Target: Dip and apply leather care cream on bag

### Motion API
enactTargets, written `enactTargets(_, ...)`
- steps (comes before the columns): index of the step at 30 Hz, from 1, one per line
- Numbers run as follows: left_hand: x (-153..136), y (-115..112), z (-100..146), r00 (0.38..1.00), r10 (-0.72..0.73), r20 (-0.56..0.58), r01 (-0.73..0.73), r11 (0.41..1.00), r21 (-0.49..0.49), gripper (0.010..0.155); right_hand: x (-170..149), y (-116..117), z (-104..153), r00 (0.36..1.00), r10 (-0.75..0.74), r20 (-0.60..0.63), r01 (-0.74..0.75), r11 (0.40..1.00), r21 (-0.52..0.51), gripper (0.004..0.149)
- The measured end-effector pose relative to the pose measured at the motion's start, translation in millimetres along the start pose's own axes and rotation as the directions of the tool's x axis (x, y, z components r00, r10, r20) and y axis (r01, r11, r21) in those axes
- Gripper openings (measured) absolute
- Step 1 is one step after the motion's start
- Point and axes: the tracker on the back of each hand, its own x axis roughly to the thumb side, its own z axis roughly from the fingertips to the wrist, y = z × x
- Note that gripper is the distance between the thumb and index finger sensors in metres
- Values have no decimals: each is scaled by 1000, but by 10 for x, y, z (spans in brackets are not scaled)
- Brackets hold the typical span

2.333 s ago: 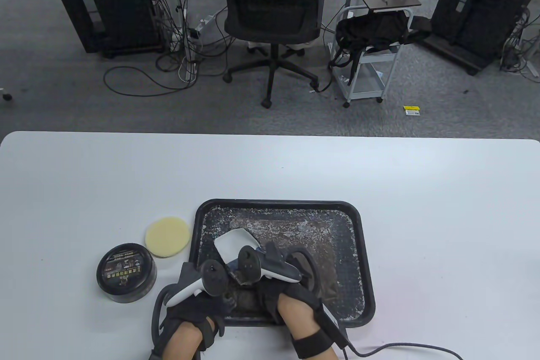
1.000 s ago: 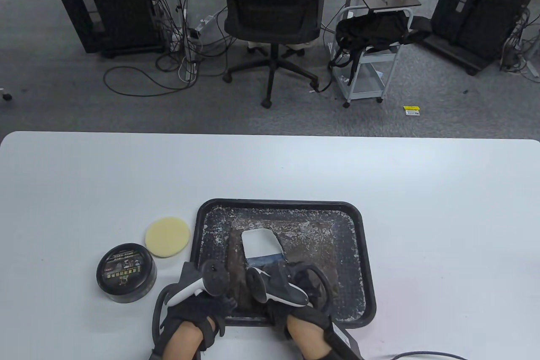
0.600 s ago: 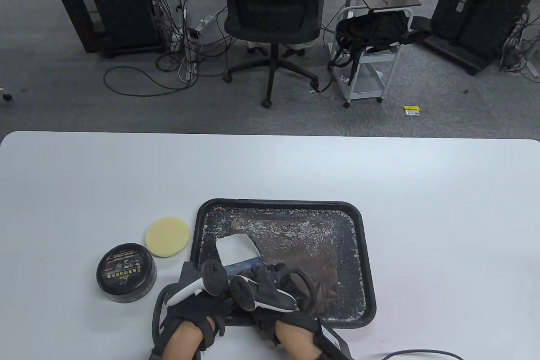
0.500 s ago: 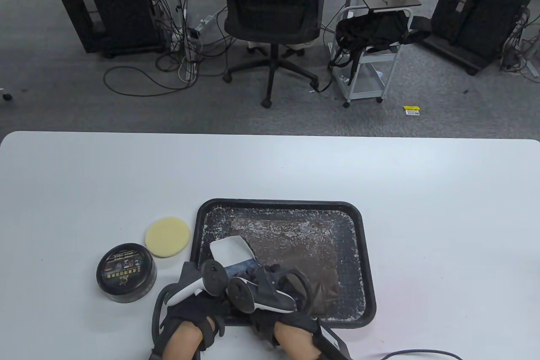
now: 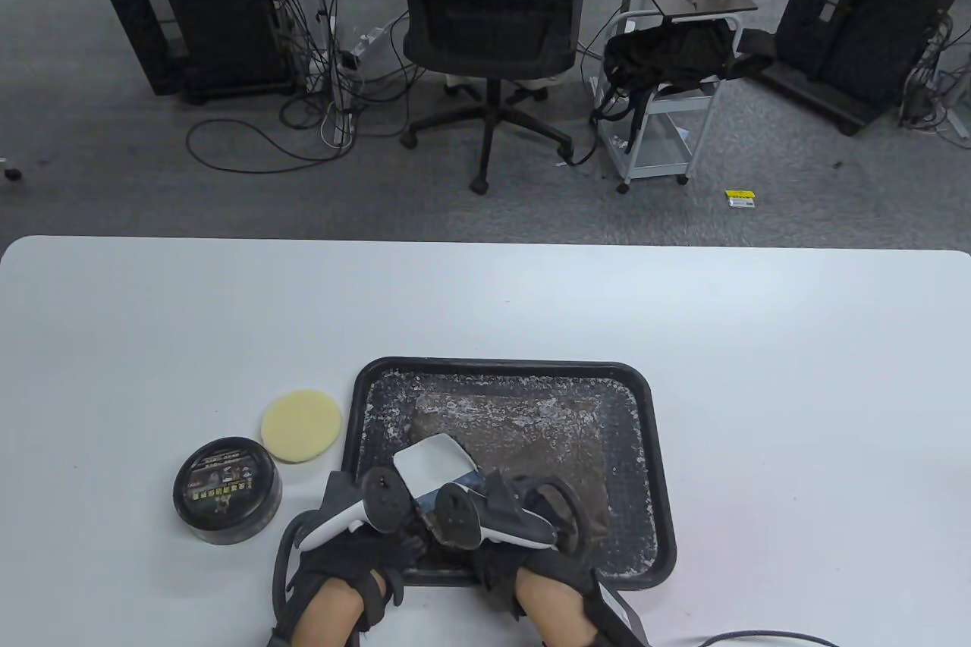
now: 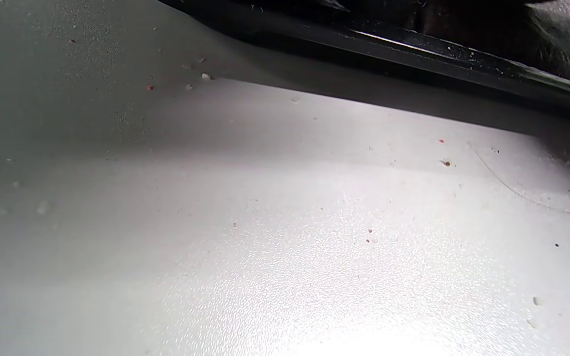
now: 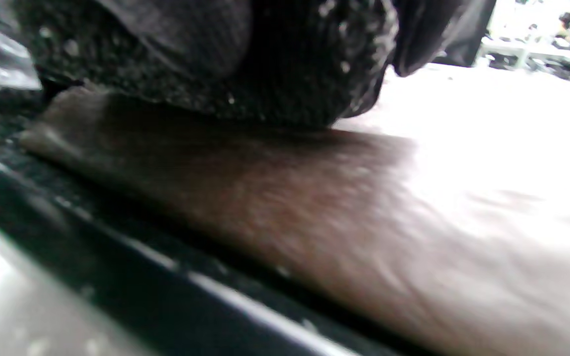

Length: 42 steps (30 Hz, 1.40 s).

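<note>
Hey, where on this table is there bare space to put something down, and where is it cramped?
Bare table runs right of the black tray and across the whole far strip beyond it. The far left, past the yellow sponge, is free too. It is crowded at the near left: the cream tin, sponge, left hand and right hand bunch at the tray's near edge.

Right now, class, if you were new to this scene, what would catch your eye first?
Probably the black tray at the table's near edge, speckled white, with a brown leather bag lying flat in it. Both gloved hands work at its near side, the right hand with a white pad. Left of the tray sit a yellow sponge and a closed black tin.
</note>
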Motion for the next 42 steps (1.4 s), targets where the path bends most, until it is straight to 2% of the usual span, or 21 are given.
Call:
enactTargets(8,-1,-1,0,1000,-1,0,1,1000,0,70,-328,8,60,984,44,-174,-25,994,108,52)
enactTargets(12,-1,-1,0,1000,-1,0,1,1000,0,70,-501,17,100,966,61,-251,-28,990,135,52)
enactTargets(16,1,-4,4,1000,-5,-3,5,1000,1,71,-587,31,121,962,25,-271,10,992,127,52)
enactTargets(21,0,-4,4,1000,-5,-5,5,1000,0,71,-475,39,116,978,47,-204,-29,995,90,53)
enactTargets(28,1,-6,3,1000,-6,-6,6,1000,2,70,-181,24,69,997,-35,-66,36,999,12,53)
enactTargets(37,1,-7,3,1000,-5,-6,5,1000,2,71,141,14,51,991,-91,102,96,994,-53,53)
enactTargets(42,-2,-6,9,1000,-5,-6,5,1000,1,71,184,12,56,987,-96,127,104,993,-55,53)
